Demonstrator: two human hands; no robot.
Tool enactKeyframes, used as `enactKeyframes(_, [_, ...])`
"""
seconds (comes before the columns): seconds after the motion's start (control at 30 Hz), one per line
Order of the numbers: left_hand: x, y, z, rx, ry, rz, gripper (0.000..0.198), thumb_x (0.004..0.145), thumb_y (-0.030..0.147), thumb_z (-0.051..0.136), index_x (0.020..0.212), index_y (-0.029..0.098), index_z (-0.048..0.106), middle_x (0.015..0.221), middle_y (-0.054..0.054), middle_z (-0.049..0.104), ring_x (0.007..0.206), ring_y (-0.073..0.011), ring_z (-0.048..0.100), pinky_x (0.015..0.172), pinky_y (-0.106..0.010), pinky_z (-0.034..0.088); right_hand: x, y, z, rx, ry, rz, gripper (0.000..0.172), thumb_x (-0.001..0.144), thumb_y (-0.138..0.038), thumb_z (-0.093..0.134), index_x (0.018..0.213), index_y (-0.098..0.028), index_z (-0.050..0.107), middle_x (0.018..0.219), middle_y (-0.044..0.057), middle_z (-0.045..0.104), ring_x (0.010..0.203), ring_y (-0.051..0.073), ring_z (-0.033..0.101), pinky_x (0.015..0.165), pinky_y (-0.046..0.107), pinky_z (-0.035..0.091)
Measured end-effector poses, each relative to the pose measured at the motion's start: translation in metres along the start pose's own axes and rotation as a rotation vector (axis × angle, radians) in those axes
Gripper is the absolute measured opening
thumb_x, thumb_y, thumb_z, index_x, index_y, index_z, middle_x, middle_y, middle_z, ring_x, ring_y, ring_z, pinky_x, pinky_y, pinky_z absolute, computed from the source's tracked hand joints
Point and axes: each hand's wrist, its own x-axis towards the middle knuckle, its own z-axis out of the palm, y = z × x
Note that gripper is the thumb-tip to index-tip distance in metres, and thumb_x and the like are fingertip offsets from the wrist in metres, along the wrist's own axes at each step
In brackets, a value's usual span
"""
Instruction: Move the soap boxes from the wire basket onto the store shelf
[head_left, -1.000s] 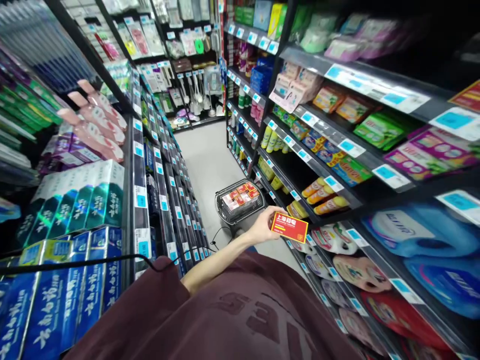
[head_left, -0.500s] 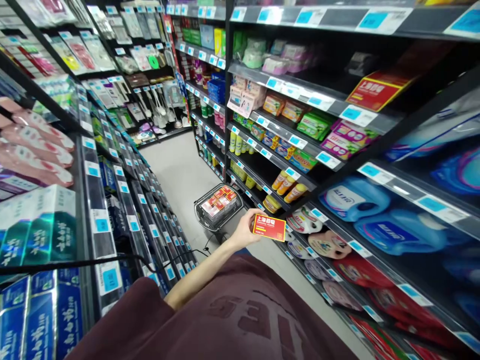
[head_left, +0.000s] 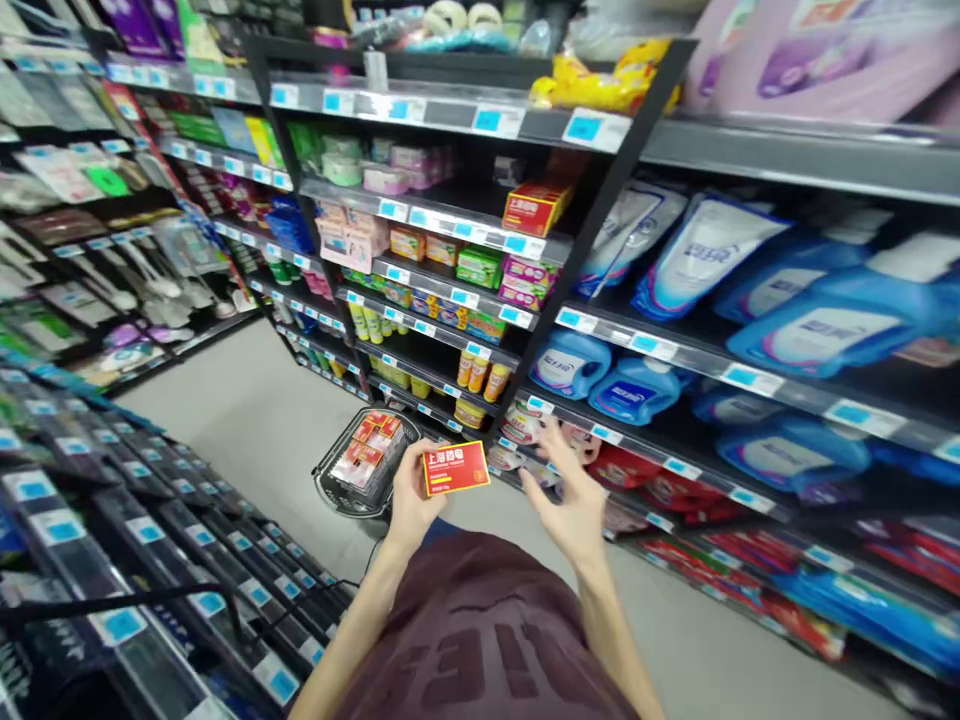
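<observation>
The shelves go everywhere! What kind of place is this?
It looks like a shop, probably a supermarket aisle for soap and cleaning things. The shelves have what look like price tags along their edges, many matching blue bottles sit together, and a shopping basket holds red packs.

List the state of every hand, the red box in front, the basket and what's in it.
Left hand: closed on the red box.
Right hand: open, fingers spread, holding nothing.
Red box: held up, printed face toward the camera.
Basket: on the floor, open-topped, loaded.
Basket's packages: packed together.
</observation>
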Motion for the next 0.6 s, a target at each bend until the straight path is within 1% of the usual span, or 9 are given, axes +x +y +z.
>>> enactKeyframes(0.03, [0.001,0.003,0.000,0.027,-0.011,0.029,0.056,0.057,0.010,0.063,0.111,0.024,0.058,0.118,-0.005,0.059,0.120,-0.0278,0.062,0.101,-0.040,0.051,-0.005,0.004,0.005,0.034,-0.018,0.042,0.041,0.094,-0.036,0.066,0.134,-0.028,0.063,0.135,0.012,0.066,0.119,0.030,0.065,0.100,0.051,0.055])
enactKeyframes(0.1, [0.004,0.007,-0.001,0.071,-0.038,0.073,0.055,0.058,0.009,0.063,0.111,0.024,0.058,0.116,-0.005,0.059,0.121,-0.0279,0.062,0.104,-0.042,0.050,-0.013,0.013,0.019,0.165,-0.128,0.143,0.053,0.090,-0.034,0.070,0.141,-0.031,0.058,0.137,0.011,0.066,0.114,0.029,0.068,0.093,0.047,0.059])
enactKeyframes(0.17, [0.007,0.010,-0.001,0.100,-0.072,0.088,0.053,0.060,0.009,0.063,0.110,0.024,0.059,0.116,-0.005,0.058,0.122,-0.0287,0.062,0.104,-0.043,0.050,-0.017,0.022,0.033,0.309,-0.240,0.211,0.079,0.080,-0.033,0.081,0.150,-0.032,0.045,0.144,0.012,0.061,0.113,0.027,0.069,0.090,0.043,0.060])
enactKeyframes(0.23, [0.008,0.011,0.000,0.112,-0.112,0.079,0.052,0.061,0.009,0.064,0.111,0.023,0.058,0.117,-0.006,0.056,0.123,-0.0294,0.062,0.103,-0.043,0.051,-0.016,0.028,0.043,0.396,-0.267,0.237,0.101,0.069,-0.034,0.090,0.154,-0.032,0.035,0.144,0.014,0.059,0.110,0.026,0.070,0.091,0.041,0.059])
enactKeyframes(0.27, [0.008,0.011,0.000,0.110,-0.134,0.070,0.053,0.061,0.009,0.064,0.112,0.023,0.058,0.118,-0.006,0.056,0.123,-0.0296,0.062,0.103,-0.042,0.051,-0.015,0.030,0.046,0.423,-0.253,0.245,0.105,0.066,-0.035,0.092,0.154,-0.032,0.035,0.140,0.013,0.062,0.107,0.025,0.070,0.091,0.040,0.059])
enactKeyframes(0.3, [0.007,0.011,0.000,0.105,-0.151,0.061,0.053,0.061,0.009,0.065,0.112,0.023,0.058,0.120,-0.006,0.056,0.124,-0.0298,0.062,0.103,-0.042,0.051,-0.013,0.032,0.048,0.441,-0.241,0.255,0.104,0.064,-0.038,0.093,0.152,-0.031,0.037,0.135,0.012,0.064,0.103,0.024,0.071,0.090,0.039,0.058])
enactKeyframes(0.43, [0.005,0.006,-0.001,0.095,-0.171,0.035,0.055,0.063,0.010,0.067,0.115,0.024,0.057,0.125,-0.007,0.056,0.126,-0.0305,0.061,0.106,-0.044,0.050,-0.007,0.039,0.049,0.431,-0.232,0.282,0.089,0.057,-0.047,0.095,0.134,-0.027,0.055,0.117,0.009,0.071,0.092,0.023,0.070,0.081,0.037,0.058])
enactKeyframes(0.5, [0.005,0.004,-0.001,0.102,-0.176,0.026,0.055,0.063,0.010,0.067,0.116,0.024,0.057,0.126,-0.008,0.057,0.127,-0.0304,0.060,0.106,-0.045,0.050,-0.008,0.043,0.048,0.426,-0.223,0.274,0.086,0.054,-0.049,0.096,0.127,-0.027,0.057,0.112,0.008,0.072,0.087,0.022,0.069,0.077,0.035,0.057])
enactKeyframes(0.6, [0.005,0.001,0.002,0.131,-0.170,0.005,0.059,0.066,0.009,0.067,0.122,0.022,0.056,0.133,-0.011,0.059,0.131,-0.0295,0.057,0.111,-0.046,0.046,-0.011,0.044,0.047,0.415,-0.174,0.235,0.082,0.051,-0.049,0.097,0.118,-0.027,0.055,0.100,0.004,0.070,0.079,0.019,0.066,0.071,0.033,0.055])
